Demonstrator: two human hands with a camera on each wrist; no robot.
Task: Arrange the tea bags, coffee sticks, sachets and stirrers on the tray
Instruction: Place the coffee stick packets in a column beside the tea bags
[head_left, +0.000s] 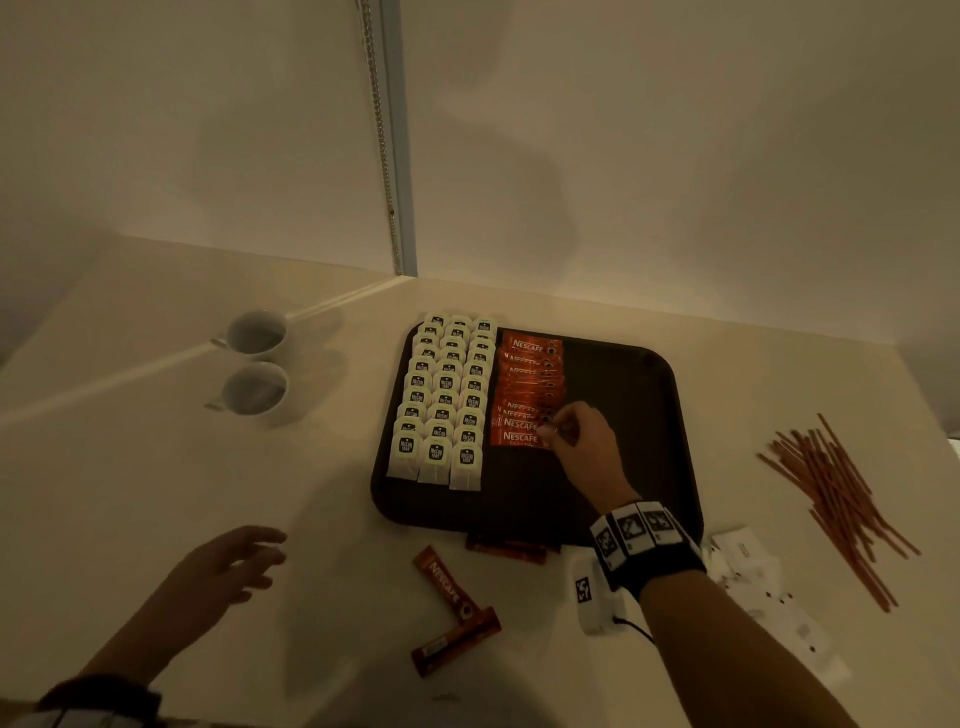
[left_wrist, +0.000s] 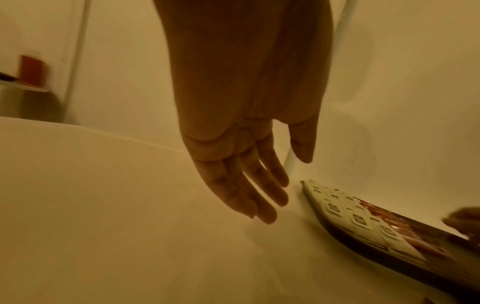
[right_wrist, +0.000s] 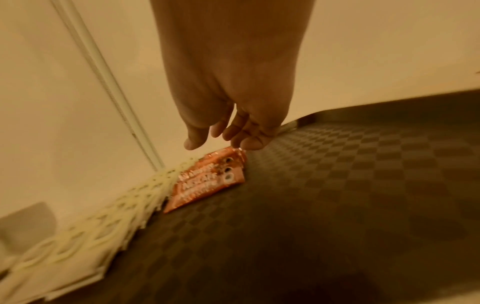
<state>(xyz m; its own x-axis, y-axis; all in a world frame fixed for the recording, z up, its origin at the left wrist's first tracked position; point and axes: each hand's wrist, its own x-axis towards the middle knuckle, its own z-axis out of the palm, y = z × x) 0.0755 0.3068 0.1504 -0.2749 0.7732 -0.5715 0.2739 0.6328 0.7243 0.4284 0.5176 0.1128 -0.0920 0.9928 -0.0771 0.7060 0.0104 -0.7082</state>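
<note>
Two white cups (head_left: 255, 364) stand side by side near the table's (head_left: 156, 467) left edge, seemingly empty.

The tray (head_left: 623, 374) is showing dark brown, with a faint checkered pattern in the right wrist view, and the tea bags (head_left: 441, 400) on its left side are showing pale cream with small black labels. Beside them the coffee sticks (head_left: 524, 395) are glowing orange-red with white lettering, while the stirrers (head_left: 836, 499) far right on the cream counter (head_left: 322, 488) are showing reddish brown. The sachets (head_left: 753, 577) are looking white with dark specks, and the wristband (head_left: 639, 535) is showing black with black-and-white square markers.
</note>
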